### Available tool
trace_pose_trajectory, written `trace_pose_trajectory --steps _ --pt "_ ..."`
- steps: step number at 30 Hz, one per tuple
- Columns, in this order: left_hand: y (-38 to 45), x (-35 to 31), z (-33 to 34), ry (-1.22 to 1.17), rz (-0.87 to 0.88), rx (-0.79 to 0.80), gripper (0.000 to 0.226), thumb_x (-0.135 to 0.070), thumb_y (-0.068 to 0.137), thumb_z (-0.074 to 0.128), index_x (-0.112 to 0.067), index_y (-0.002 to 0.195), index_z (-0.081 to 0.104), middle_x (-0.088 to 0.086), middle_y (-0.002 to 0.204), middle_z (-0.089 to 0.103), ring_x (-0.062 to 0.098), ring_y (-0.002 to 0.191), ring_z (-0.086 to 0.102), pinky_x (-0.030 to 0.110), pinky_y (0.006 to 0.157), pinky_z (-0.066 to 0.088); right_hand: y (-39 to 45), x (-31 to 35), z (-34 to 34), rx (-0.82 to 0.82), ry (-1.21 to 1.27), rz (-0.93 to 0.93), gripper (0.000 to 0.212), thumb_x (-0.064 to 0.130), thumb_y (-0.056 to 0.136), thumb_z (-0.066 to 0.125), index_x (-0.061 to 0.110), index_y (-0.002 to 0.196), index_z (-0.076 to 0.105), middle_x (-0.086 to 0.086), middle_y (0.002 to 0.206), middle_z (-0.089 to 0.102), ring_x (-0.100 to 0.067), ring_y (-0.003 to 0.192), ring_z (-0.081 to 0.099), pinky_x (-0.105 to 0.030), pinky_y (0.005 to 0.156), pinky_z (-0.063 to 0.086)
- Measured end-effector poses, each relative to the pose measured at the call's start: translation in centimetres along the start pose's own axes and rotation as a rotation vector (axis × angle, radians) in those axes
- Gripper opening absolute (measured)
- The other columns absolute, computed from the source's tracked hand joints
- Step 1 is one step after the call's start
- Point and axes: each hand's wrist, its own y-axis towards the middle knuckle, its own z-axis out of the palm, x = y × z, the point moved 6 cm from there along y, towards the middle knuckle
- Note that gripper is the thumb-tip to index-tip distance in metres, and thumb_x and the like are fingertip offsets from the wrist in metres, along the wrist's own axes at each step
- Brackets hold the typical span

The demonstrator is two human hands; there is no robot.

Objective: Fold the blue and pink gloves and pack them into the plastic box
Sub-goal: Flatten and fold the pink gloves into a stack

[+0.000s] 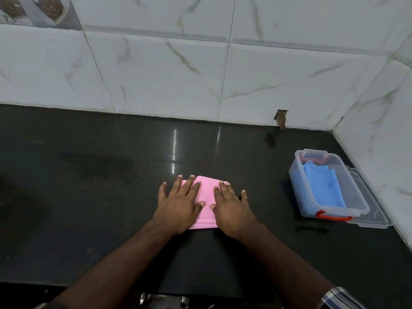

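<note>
- The left hand (178, 205) and the right hand (231, 208) were laid flat on the folded pink glove (206, 197), fingers straight and spread; nothing was gripped, the glove being only pressed down from both sides.
- The pink glove was seen on the black countertop (89, 197), in the middle of the view, well apart from the plastic box (312, 197) at the right.
- The glove was judged light, soft and limp, likely rubbery and inclined to spring open once the pressure is taken off.
- A hold across the folded stack, pinched at its near edge where the layers meet, was judged safest, so that the fold is kept during carrying.
- The glove appeared as a compact pink rectangle with a ribbed cuff band along the near edge; its fingers could not be made out.
- The blue glove (323, 186) was seen folded and lying inside the clear box, which had a red latch (332, 216) at its near end.
- The clear lid (370, 210) was seen lying just beside the box, against the marble-tiled wall (200, 63).
</note>
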Motion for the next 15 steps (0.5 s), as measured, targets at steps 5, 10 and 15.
trace_pose_trajectory --steps 5,10,15 --pt "-0.3 1.1 1.6 -0.035 -0.050 0.067 0.082 -0.069 0.088 -0.003 -0.030 0.159 0.000 -0.011 0.168 -0.004 0.020 0.155 -0.011 0.062 0.119 -0.001 -0.4 -1.0 0.0 -0.037 0.027 0.010 0.068 0.051 0.103 0.019 0.014 0.157 0.001 -0.003 0.166 -0.003 -0.019 0.152 -0.006 -0.053 0.121 0.000" --pt "-0.7 1.1 2.5 -0.034 -0.075 0.021 0.075 -0.067 0.093 0.001 -0.031 0.159 -0.006 -0.011 0.168 -0.007 0.022 0.154 -0.012 0.064 0.118 -0.003 -0.3 -1.8 0.5 -0.004 0.005 0.029 0.072 0.060 0.100 0.010 0.018 0.157 -0.005 0.000 0.166 -0.007 -0.019 0.152 -0.011 -0.059 0.119 -0.005" --pt "-0.5 1.1 2.9 -0.035 -0.083 0.031 0.072 -0.066 0.097 0.005 -0.031 0.158 -0.011 -0.011 0.167 -0.013 0.022 0.154 -0.016 0.064 0.118 -0.006 -0.3 -1.7 0.6 0.027 0.011 0.028 0.072 0.060 0.099 0.008 0.019 0.156 -0.009 0.001 0.165 -0.011 -0.018 0.151 -0.013 -0.061 0.118 -0.005"
